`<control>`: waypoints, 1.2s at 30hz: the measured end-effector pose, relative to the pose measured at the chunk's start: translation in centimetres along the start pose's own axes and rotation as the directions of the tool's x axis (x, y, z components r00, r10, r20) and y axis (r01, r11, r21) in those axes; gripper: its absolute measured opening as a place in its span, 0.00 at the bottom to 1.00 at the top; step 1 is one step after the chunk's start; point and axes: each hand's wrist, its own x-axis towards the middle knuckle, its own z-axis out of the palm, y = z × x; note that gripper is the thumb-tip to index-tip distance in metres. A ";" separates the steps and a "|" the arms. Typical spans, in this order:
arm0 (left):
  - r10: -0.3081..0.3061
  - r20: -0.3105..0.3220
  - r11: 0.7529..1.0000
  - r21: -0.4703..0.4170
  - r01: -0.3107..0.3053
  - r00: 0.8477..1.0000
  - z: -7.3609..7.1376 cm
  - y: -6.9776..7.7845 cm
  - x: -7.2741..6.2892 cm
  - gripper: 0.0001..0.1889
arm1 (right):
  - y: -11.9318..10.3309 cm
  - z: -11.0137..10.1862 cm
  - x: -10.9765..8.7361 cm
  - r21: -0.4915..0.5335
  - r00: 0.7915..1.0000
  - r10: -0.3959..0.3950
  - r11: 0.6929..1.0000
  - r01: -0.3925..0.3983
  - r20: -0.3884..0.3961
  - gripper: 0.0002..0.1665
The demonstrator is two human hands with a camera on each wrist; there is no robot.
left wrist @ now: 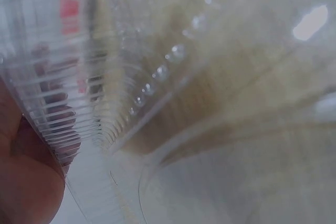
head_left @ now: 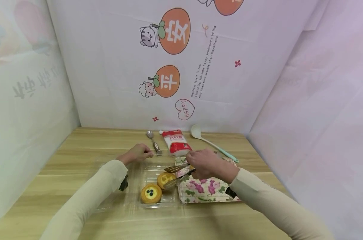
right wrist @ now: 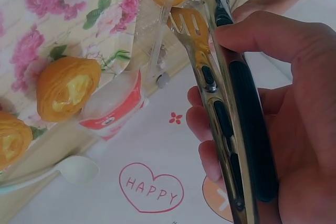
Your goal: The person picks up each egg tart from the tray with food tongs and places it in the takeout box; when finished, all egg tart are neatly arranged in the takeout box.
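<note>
My right hand grips metal tongs with dark handle inserts. The tongs' arms stand apart, one tip over the edge of a fruit-topped tart. That tart lies in a clear plastic container beside a tart with dark berries. My left hand is at the container's far left side; in the left wrist view its fingers pinch the ribbed clear plastic. In the right wrist view more tarts sit on a floral tray; my right hand mostly hides them in the head view.
Behind the container lie a metal spoon and a red and white bag. A pale ladle with a green handle lies behind the tray. White printed sheets enclose the wooden table at back and sides.
</note>
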 end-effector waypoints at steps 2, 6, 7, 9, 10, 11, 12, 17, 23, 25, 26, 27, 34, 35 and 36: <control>-0.002 0.005 1.000 0.005 0.002 1.000 0.0 0.2 -0.1 0.09 | 0.0 0.0 -0.1 0.003 1.000 -0.008 1.000 0.008 0.005 0.22; -0.024 0.008 1.000 0.007 0.024 1.000 -0.1 0.3 -0.1 0.09 | -0.1 -0.1 -0.5 -0.020 1.000 -0.026 0.999 0.026 0.003 0.23; -0.025 0.006 1.000 0.008 0.025 1.000 -0.2 0.3 -0.1 0.09 | -0.1 -0.2 -0.6 -0.030 1.000 -0.030 0.999 0.031 0.001 0.23; -0.026 0.003 1.000 0.013 0.026 1.000 -0.4 0.3 -0.1 0.09 | -0.1 -0.4 -0.8 -0.043 0.999 -0.035 0.998 0.035 -0.004 0.23; -0.022 -0.001 1.000 0.016 0.022 1.000 -0.4 0.3 0.0 0.09 | -0.1 -0.6 -0.8 -0.044 0.999 -0.034 0.998 0.034 -0.003 0.23; -0.019 -0.002 1.000 0.016 0.019 1.000 -0.5 0.2 0.0 0.09 | -0.1 -0.7 -0.9 -0.039 0.999 -0.035 0.999 0.035 -0.005 0.22; -0.011 -0.004 1.000 0.019 0.011 1.000 -0.5 0.2 0.0 0.10 | 0.0 -0.7 -0.9 -0.027 0.999 -0.034 0.999 0.034 -0.009 0.21; -0.006 0.007 1.000 0.007 0.006 1.000 -0.4 0.3 0.1 0.10 | 1.0 -1.0 -1.8 0.103 1.000 -0.014 0.995 0.017 -0.024 0.20; -0.011 0.018 1.000 0.003 0.011 1.000 0.1 -0.2 -0.1 0.10 | 4.3 0.1 -4.7 0.304 0.987 0.096 0.951 -0.054 -0.126 0.24; -0.014 0.021 1.000 0.001 0.014 1.000 0.2 -0.3 -0.2 0.11 | 6.2 1.3 -6.1 0.348 0.975 0.157 0.933 -0.094 -0.159 0.23; -0.001 0.020 1.000 0.004 0.000 1.000 0.3 -0.3 -0.2 0.11 | 7.2 2.1 -6.9 0.370 0.968 0.193 0.921 -0.123 -0.159 0.22; 0.010 0.017 1.000 0.008 -0.010 1.000 0.3 -0.4 -0.3 0.11 | 8.1 3.0 -7.8 0.384 0.961 0.231 0.910 -0.158 -0.153 0.22; 0.085 -0.015 0.996 0.001 -0.085 0.996 0.1 -0.2 -0.6 0.11 | 11.9 9.2 -13.6 0.431 0.902 0.430 0.821 -0.374 -0.037 0.20; 0.080 -0.016 0.997 0.004 -0.080 0.997 0.0 -0.1 -0.5 0.11 | 12.2 9.9 -14.2 0.433 0.893 0.449 0.812 -0.392 -0.032 0.20; 0.075 -0.017 0.997 0.008 -0.074 0.997 0.0 0.0 -0.4 0.10 | 12.4 10.6 -14.7 0.433 0.885 0.465 0.804 -0.408 -0.029 0.20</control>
